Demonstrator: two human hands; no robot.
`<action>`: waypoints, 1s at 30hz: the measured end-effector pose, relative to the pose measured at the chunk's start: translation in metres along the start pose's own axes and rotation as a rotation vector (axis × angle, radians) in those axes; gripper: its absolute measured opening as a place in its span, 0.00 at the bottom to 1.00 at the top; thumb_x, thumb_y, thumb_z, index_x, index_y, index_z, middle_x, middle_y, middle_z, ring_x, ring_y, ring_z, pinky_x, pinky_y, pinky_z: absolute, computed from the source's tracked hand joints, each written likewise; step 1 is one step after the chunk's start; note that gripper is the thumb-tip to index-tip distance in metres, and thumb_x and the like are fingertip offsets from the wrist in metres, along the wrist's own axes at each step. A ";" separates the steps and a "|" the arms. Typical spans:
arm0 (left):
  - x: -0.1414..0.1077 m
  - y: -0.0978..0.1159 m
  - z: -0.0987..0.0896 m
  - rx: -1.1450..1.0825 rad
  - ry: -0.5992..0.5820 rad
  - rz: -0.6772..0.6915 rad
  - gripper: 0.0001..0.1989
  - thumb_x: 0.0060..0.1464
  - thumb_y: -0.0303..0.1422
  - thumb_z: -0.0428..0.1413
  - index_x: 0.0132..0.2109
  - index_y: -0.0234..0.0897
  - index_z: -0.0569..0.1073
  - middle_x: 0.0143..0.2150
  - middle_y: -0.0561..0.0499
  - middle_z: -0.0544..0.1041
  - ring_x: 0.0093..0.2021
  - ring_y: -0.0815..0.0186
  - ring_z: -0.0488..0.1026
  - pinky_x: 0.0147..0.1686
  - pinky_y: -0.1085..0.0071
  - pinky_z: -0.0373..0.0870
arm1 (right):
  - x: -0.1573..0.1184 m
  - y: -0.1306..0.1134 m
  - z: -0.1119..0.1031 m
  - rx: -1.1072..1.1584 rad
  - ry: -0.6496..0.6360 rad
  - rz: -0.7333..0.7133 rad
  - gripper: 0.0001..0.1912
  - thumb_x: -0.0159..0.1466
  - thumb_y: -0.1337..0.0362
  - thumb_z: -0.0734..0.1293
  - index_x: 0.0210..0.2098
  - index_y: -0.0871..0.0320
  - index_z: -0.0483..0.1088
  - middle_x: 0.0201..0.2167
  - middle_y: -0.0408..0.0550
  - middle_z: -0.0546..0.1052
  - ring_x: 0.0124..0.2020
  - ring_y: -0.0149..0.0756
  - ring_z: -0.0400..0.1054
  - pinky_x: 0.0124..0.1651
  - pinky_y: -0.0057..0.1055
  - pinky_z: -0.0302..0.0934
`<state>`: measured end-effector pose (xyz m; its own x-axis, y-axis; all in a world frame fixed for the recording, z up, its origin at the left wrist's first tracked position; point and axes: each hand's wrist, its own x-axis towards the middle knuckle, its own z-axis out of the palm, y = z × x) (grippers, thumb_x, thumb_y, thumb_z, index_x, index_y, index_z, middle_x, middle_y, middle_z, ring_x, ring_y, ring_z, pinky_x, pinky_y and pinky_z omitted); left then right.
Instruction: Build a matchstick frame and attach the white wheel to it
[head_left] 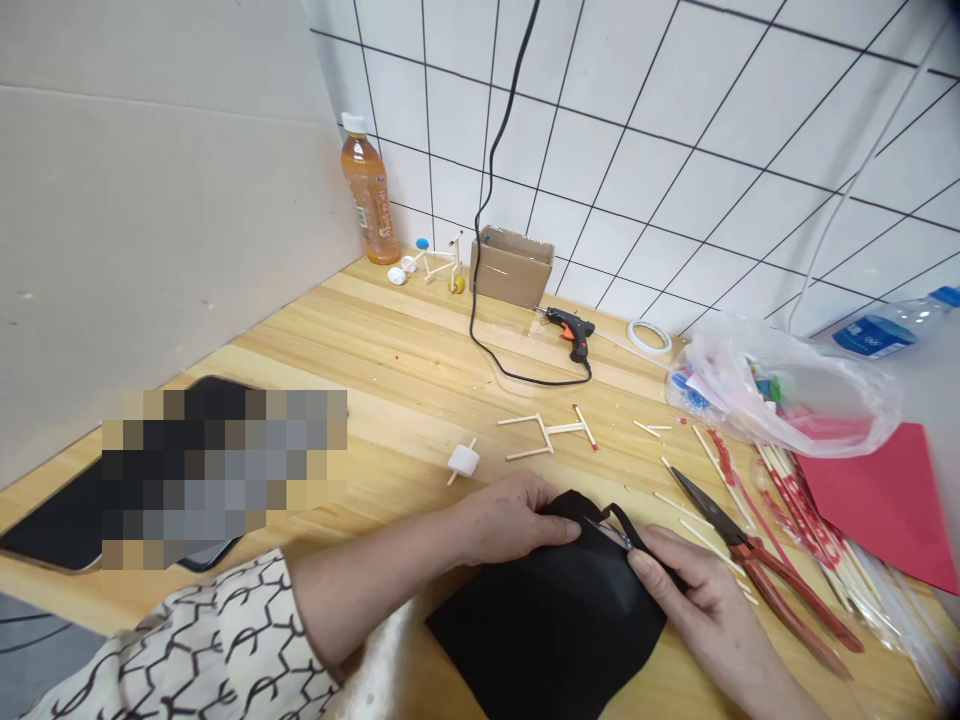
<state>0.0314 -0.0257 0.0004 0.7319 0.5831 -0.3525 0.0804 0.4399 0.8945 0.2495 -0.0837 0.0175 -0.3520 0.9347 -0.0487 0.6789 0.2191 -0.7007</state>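
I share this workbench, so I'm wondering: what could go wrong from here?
The small scissors in the right hand sit right by the left hand's fingers on the black sheet, so a slip could nick them. The pointed blades of the red-handled shears lie beside the right hand and might catch it.

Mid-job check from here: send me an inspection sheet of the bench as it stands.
Surface: light wooden tabletop, small scraps scattered on it.
Job's things: left hand presses a flexible black sheet; right hand holds small black-handled scissors at its edge.
Clutter: red-handled, black-bladed cutters; clear plastic bag; black-and-orange hot glue gun; pale wooden stick frame.
Grippers: nothing seen; bare hands only.
Cables: black cord rising from the glue gun; thin white cable.
Surroundings: white tiled wall; beige cardboard panel.
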 end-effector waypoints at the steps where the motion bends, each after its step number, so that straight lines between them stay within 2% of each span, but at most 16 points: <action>1: 0.000 -0.001 0.000 -0.008 -0.007 0.004 0.16 0.47 0.38 0.57 0.40 0.33 0.77 0.37 0.48 0.77 0.33 0.66 0.70 0.38 0.69 0.66 | 0.000 0.000 0.000 0.003 0.001 0.005 0.16 0.65 0.58 0.57 0.26 0.57 0.68 0.24 0.45 0.71 0.26 0.34 0.66 0.29 0.26 0.62; 12: 0.001 -0.002 0.001 -0.048 0.010 -0.001 0.13 0.45 0.38 0.58 0.37 0.34 0.77 0.33 0.52 0.76 0.30 0.69 0.69 0.35 0.72 0.64 | 0.001 -0.001 0.000 0.039 -0.001 0.023 0.15 0.64 0.58 0.58 0.28 0.56 0.70 0.24 0.45 0.71 0.28 0.35 0.67 0.37 0.29 0.65; 16: 0.001 -0.002 0.002 -0.076 0.005 -0.007 0.15 0.44 0.39 0.59 0.37 0.34 0.78 0.33 0.51 0.77 0.29 0.69 0.69 0.35 0.71 0.64 | 0.000 -0.001 0.000 0.039 -0.006 0.010 0.15 0.65 0.58 0.57 0.29 0.56 0.71 0.24 0.45 0.70 0.29 0.36 0.67 0.35 0.28 0.65; 22: 0.001 -0.001 0.003 -0.093 -0.006 -0.026 0.16 0.44 0.40 0.59 0.38 0.34 0.77 0.31 0.52 0.76 0.28 0.70 0.68 0.34 0.71 0.63 | 0.001 -0.001 0.001 0.014 0.028 0.031 0.18 0.64 0.57 0.58 0.23 0.57 0.69 0.21 0.44 0.69 0.24 0.33 0.65 0.33 0.29 0.66; 26: 0.001 -0.001 0.003 -0.106 0.008 -0.049 0.16 0.41 0.42 0.60 0.32 0.33 0.76 0.26 0.54 0.73 0.25 0.71 0.66 0.29 0.73 0.61 | 0.002 -0.004 0.000 0.018 0.039 0.021 0.18 0.64 0.55 0.59 0.25 0.57 0.72 0.20 0.45 0.71 0.23 0.33 0.66 0.28 0.27 0.65; 30: 0.001 -0.002 0.004 -0.108 0.004 -0.060 0.15 0.39 0.42 0.60 0.28 0.33 0.73 0.24 0.55 0.71 0.24 0.71 0.64 0.28 0.73 0.60 | 0.003 -0.006 0.000 0.021 0.040 0.005 0.18 0.64 0.54 0.58 0.28 0.56 0.74 0.21 0.45 0.72 0.24 0.35 0.68 0.27 0.26 0.65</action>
<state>0.0347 -0.0286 -0.0002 0.7253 0.5563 -0.4055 0.0501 0.5448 0.8371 0.2447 -0.0824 0.0216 -0.3221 0.9464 -0.0244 0.6671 0.2086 -0.7152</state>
